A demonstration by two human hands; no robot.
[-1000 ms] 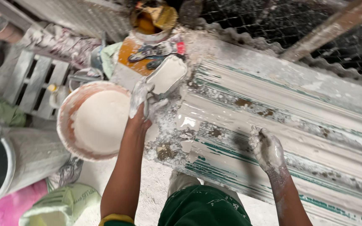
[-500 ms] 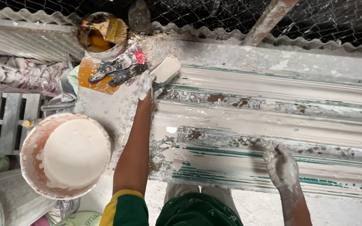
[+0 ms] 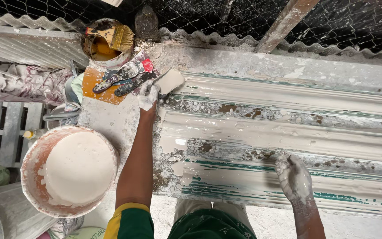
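White plaster coats nearly everything in view. At the far left, a pale wooden pallet (image 3: 9, 132) is seen beside crumpled plastic sheeting (image 3: 27, 82), and a large bucket (image 3: 69, 170) of smooth white plaster stands just beside the left forearm. Above it, a small tub (image 3: 105, 44) with a yellow-bristled brush (image 3: 116, 35) laid across it is set near some smeared scrapers (image 3: 120, 79) on an orange board.

Compared with a second ago, the left hand (image 3: 147, 95) has been carried up from beside the bucket to the top left end of the long ridged mould (image 3: 288, 132) on the worktop; its fingers are closed around the handle of a plaster-loaded trowel (image 3: 169, 82), whose blade is laid at the mould's upper ridge. Fresh plaster appears to be being brought onto the mould rather than drawn from the bucket.

Further right, the right hand (image 3: 293, 177) has stayed on the lower ridge, pressed flat with its fingers together, nothing gripped.

The mould's right end is cut off by the frame. The trowel handle is hidden inside the fist, and the scrapers are too caked for their shapes to be told apart.
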